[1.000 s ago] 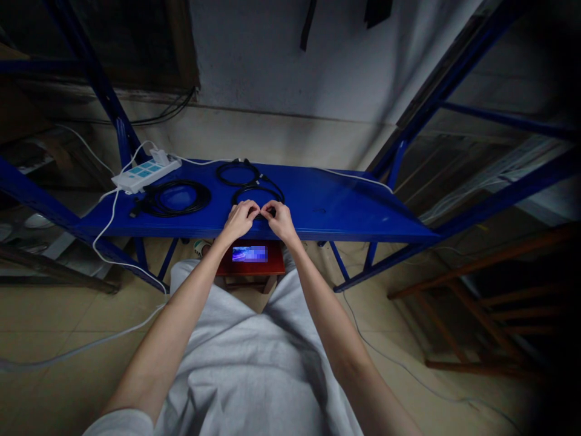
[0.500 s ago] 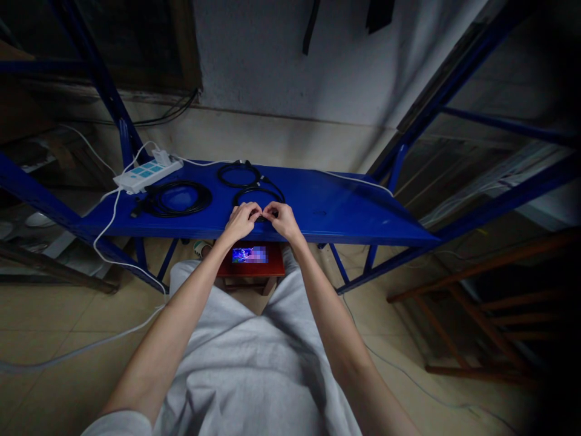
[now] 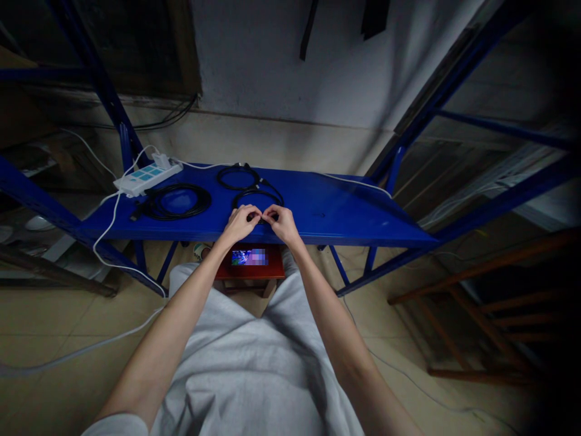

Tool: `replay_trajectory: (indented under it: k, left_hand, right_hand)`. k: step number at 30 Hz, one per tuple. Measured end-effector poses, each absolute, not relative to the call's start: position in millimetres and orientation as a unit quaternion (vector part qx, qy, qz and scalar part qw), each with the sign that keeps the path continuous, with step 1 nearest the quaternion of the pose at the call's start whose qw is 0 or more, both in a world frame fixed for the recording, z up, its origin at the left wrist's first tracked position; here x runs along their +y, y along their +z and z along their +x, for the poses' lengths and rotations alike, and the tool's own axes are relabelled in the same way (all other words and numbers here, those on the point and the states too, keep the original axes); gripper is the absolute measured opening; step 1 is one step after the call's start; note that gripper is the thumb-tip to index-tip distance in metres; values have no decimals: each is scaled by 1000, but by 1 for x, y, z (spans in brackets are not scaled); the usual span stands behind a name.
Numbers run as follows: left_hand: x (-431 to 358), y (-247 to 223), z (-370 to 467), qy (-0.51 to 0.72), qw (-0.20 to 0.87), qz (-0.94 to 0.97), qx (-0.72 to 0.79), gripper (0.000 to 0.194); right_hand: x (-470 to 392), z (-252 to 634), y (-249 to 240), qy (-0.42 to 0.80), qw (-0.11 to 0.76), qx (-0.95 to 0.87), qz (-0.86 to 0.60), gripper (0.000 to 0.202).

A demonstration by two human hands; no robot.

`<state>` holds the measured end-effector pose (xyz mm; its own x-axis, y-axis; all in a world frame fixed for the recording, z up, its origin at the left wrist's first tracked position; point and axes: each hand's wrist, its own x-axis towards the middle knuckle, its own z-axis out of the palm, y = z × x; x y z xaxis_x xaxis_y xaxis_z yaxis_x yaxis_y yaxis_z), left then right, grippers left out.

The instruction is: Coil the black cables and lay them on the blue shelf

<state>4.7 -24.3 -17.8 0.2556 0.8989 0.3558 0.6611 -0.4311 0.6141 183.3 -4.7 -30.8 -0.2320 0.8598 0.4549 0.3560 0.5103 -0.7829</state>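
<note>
Both hands meet at the near side of a coiled black cable lying by the shelf's front edge. Thumb and fingertips of my left hand are pinched together at the coil. My right hand pinches there too, its fingertips almost touching the left ones. The cable's near part, and any small thing between the fingertips, is mostly hidden. Just behind lies a second black cable loop. Left of my hands rests a larger black cable coil. All of them lie on a blue metal shelf.
A white power strip with a plug sits at the shelf's left end, its white cord hanging over the front. Below, a lit phone lies on a red stool. Blue uprights flank the shelf. A wooden chair stands right.
Both hands stay at the near side of the coil, with only slight finger movement. The view has shifted a little, and the phone's screen picture differs.
</note>
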Motion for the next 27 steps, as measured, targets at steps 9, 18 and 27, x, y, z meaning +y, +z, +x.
replay_trajectory:
  k: [9,18,27]
  left_hand:
    - [-19,-23,3,368,186,779,473,5]
    - [-20,-21,5,390,184,774,464,7]
    - [-29,-19,6,395,127,768,487,11]
  right_hand:
    - [-5,184,-30,280,466,-734,-407,7]
    - [-6,185,-28,297,461,-732,-405,4]
    - [-8,185,-26,299,458,-731,-408,7]
